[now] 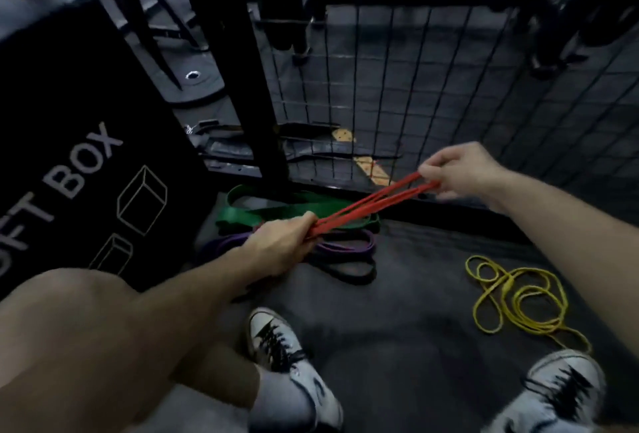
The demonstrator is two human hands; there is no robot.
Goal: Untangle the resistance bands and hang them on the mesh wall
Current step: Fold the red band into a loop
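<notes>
- Now we hold the red band [371, 202] stretched between both hands, above the floor [397, 294] and in front of the mesh wall [432, 93].
- It looks thin and bright red, doubled into several strands that run nearly parallel and cross near the middle.
- Our left hand [280, 242] has its fingers curled round the lower end of the strands.
- Our right hand [460, 169] pinches the upper end between thumb and fingertips.
- On the floor below lie a broad green band [276, 213], a purple band [349, 247] and a black band [352, 273], overlapping.
- A thin yellow band [518, 297] lies in loose loops well apart, to the right.
- A black box [69, 156] stands at the left.
</notes>
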